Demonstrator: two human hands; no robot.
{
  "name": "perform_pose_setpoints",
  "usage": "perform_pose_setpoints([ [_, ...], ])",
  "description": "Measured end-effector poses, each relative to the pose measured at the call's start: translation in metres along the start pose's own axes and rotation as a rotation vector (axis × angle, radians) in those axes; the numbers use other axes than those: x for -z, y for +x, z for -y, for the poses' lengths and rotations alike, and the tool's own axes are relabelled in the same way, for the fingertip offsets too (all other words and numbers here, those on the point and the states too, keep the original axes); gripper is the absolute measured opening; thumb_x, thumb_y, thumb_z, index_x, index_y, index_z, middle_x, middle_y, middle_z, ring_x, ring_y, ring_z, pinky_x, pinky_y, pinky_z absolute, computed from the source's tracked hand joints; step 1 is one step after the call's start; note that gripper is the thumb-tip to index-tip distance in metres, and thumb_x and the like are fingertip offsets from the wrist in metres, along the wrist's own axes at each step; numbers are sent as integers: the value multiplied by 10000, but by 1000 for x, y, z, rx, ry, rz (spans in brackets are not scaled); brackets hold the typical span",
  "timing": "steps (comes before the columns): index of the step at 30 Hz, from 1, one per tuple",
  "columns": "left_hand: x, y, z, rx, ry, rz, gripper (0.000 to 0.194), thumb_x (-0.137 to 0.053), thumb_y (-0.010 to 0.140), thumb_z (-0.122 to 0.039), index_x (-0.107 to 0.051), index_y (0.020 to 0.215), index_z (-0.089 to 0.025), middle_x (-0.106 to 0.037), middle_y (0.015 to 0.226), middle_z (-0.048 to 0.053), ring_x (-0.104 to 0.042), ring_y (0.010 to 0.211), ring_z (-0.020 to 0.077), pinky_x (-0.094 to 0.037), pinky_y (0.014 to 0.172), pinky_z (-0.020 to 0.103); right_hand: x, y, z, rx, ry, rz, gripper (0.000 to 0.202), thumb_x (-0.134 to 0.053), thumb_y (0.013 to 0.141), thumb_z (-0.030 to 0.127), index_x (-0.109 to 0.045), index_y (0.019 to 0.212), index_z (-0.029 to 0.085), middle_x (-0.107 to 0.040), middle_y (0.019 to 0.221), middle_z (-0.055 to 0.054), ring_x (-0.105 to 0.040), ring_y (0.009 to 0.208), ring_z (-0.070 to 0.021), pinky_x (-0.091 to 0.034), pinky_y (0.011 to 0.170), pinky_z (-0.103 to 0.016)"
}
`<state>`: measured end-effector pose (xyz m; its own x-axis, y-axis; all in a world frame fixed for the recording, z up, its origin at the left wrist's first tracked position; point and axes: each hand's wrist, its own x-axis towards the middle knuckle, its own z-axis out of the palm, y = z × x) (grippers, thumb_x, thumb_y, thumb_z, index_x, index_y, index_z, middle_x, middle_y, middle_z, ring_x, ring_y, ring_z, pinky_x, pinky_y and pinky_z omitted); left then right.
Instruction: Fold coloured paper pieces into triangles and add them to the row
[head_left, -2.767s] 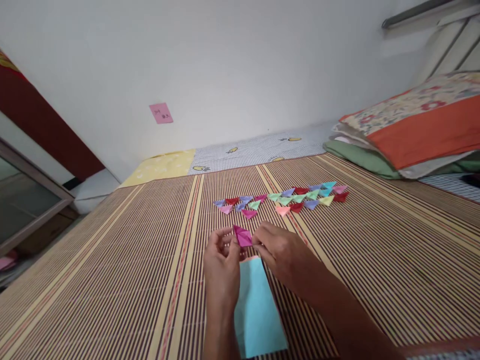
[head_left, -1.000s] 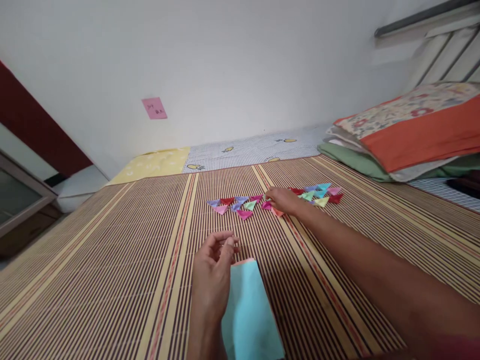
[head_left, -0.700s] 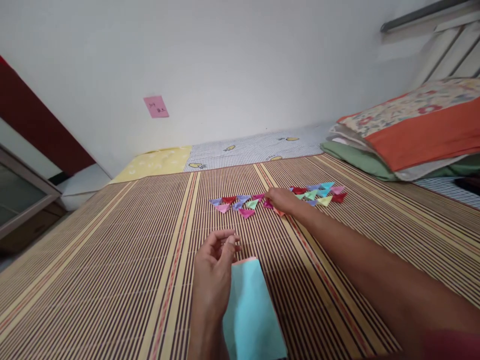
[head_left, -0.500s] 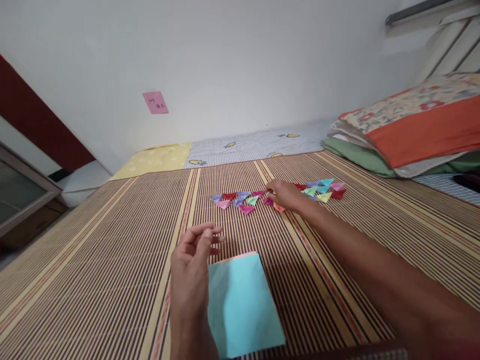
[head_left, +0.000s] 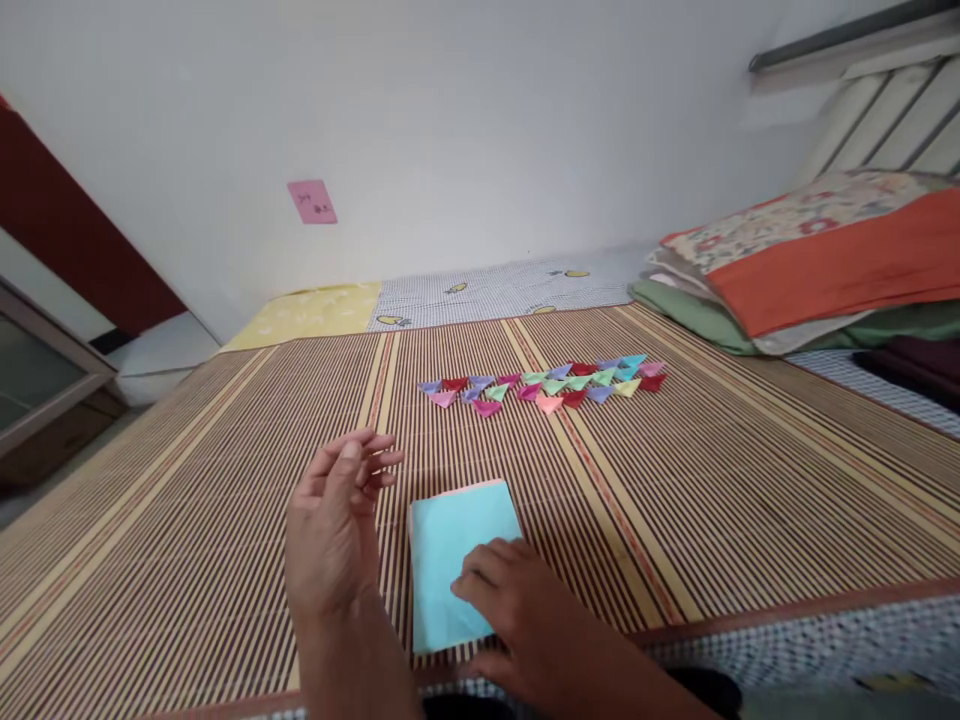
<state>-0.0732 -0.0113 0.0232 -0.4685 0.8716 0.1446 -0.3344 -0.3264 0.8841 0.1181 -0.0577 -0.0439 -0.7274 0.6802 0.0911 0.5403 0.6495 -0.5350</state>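
Observation:
A light blue sheet of paper (head_left: 450, 540) lies on top of a small stack, with a pinkish edge showing at its back. My right hand (head_left: 517, 610) is over the sheet's right side, fingers loosely spread with nothing in them. Left of the stack my left hand (head_left: 341, 520) is raised, fingers bent and apart, holding nothing visible. Beyond the hands, several small folded paper triangles (head_left: 487, 408) in pink, red, green, blue, yellow and purple lie in rows on the striped mat (head_left: 225, 500).
Folded bedding (head_left: 832, 270) with orange and floral cloth is at the right. A yellow cloth (head_left: 315, 315) and a checked cloth (head_left: 487, 298) run along the wall. A pink note (head_left: 313, 202) is on the wall. A dark folded cloth (head_left: 911, 368) lies at the far right.
My right hand has moved back from the triangles to the blue paper. My left hand has shifted left, away from the stack. The view has shifted slightly.

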Motion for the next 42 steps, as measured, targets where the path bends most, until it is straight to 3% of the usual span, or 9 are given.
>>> perform_pose_setpoints([
  [4,4,2,-1,-23,-13,-21,165,-752,819,-284,-737,914,-149,-772,859,51,-721,726,143,-521,618,204,-6,7,2,-53,-4,15,201,-734,870,275,-663,1039,193,-655,1086,-58,-582,1033,-252,-427,959,-397],
  [9,8,5,3,-12,-30,-6,157,-762,809,-274,-742,911,-157,-774,851,45,-724,725,142,-528,624,205,-11,15,4,-13,-12,-42,492,-804,782,456,-638,1169,203,-630,1197,-84,-547,1085,-291,-413,973,-435],
  [15,8,4,3,-9,-36,-18,172,-770,803,-283,-740,914,-155,-772,858,45,-720,726,139,-524,621,206,-23,19,4,66,-90,-6,108,-552,944,192,-625,866,177,-676,937,-73,-607,913,-240,-448,828,-365],
  [21,4,7,13,39,-34,4,216,-774,805,-331,-735,927,-158,-768,870,50,-712,735,140,-510,622,214,16,17,-17,-179,358,-522,212,-461,996,308,-547,824,218,-576,724,5,-553,664,-168,-381,598,-271],
  [25,-8,3,27,136,102,126,339,-700,868,-457,-743,1033,-163,-766,1073,120,-708,1023,225,-538,844,330,58,26,-45,-332,901,-742,238,-613,914,457,-574,853,230,-538,637,47,-460,512,-134,-340,493,-243],
  [30,-22,-2,36,227,251,332,447,-607,911,-543,-734,1111,-164,-755,1135,159,-704,1064,267,-516,894,388,78,40,-58,-238,1208,-741,278,-713,844,468,-645,958,224,-706,798,-10,-626,653,-181,-495,625,-288],
  [34,-23,0,39,224,303,222,456,-734,822,-502,-715,1143,-179,-745,1165,145,-700,1046,256,-525,790,332,76,44,-58,-182,1255,-733,253,-698,869,448,-662,992,230,-737,861,-23,-674,726,-203,-528,667,-307],
  [39,-27,-3,42,389,135,341,356,-848,720,-369,-755,974,-137,-785,910,112,-716,786,215,-539,710,317,74,40,-64,-174,1287,-795,250,-713,871,435,-680,1009,230,-741,920,-35,-686,811,-206,-534,708,-299],
  [42,-32,-6,41,376,64,273,312,-868,696,-329,-754,919,-144,-772,815,71,-697,725,194,-544,683,301,76,36,-67,-189,1256,-718,281,-755,835,422,-691,1030,229,-730,885,-29,-672,793,-202,-528,720,-308],
])
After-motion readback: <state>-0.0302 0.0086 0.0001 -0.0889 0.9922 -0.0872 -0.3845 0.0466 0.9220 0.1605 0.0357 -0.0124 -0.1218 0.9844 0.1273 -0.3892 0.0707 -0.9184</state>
